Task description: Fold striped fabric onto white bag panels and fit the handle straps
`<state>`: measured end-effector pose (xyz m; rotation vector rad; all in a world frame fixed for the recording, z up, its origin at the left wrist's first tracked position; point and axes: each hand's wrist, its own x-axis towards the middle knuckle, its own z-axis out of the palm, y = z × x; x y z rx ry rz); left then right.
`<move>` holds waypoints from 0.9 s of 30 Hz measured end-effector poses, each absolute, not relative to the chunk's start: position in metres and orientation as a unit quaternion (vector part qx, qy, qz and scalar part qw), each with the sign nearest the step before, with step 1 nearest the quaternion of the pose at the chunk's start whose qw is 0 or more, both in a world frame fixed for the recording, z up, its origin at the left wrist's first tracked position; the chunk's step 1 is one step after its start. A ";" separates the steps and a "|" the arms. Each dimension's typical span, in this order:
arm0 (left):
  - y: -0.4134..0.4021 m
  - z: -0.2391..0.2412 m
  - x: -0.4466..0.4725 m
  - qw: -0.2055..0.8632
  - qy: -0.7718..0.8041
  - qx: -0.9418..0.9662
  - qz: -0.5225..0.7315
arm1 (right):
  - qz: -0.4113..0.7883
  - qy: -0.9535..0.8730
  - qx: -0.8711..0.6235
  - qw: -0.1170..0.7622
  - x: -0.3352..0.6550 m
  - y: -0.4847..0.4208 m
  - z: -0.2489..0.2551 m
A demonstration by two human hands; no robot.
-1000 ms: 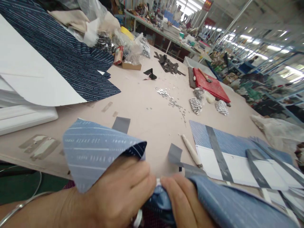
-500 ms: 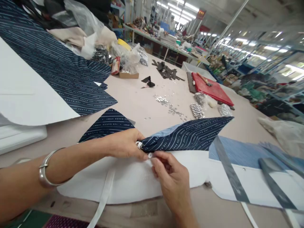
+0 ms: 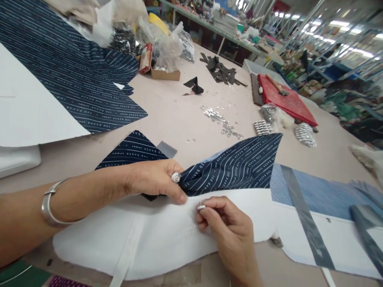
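My left hand [image 3: 163,179], with a metal bangle [image 3: 49,205] on its wrist, is closed on a bunched edge of navy fabric [image 3: 233,165] printed with white lines and lettering. A small shiny whitish thing [image 3: 176,177] shows by its fingers; whether it is a ring, I cannot tell. My right hand [image 3: 229,227] pinches a small flat white disc [image 3: 201,207] between thumb and fingertips, just right of the left thumb. Beneath both hands lies a white panel [image 3: 167,235] with a white strap [image 3: 127,247] across it.
Loose small metal rings [image 3: 221,121] are scattered mid-table. Behind them lie black fabric strips [image 3: 223,71] and a red slab [image 3: 285,97] with a hammer [image 3: 277,84]. Plastic bags [image 3: 170,50] stand in a cardboard tray [image 3: 166,75]. Blue-and-white pieces with grey straps [image 3: 308,215] lie right.
My right hand has drawn away from the left thumb, rightward and slightly down, with the small disc in its fingertips. My left hand keeps its hold on the fabric. The camera view has tilted down.
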<state>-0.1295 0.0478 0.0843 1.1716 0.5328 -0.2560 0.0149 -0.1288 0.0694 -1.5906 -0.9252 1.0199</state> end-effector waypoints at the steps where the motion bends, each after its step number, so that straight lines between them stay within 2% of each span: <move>1: 0.048 0.083 -0.130 0.795 0.245 0.542 -0.118 | 0.433 -0.368 -0.655 0.498 0.015 -0.129 0.068; 11: 0.045 0.086 -0.130 0.777 0.228 0.575 -0.118 | 0.431 -0.359 -0.653 0.509 0.013 -0.122 0.071; 20: 0.045 0.086 -0.131 0.764 0.203 0.601 -0.113 | 0.396 -0.402 -0.685 0.461 0.012 -0.123 0.071; 27: 0.043 0.093 -0.129 0.745 0.200 0.628 -0.104 | 0.402 -0.385 -0.693 0.457 0.011 -0.120 0.073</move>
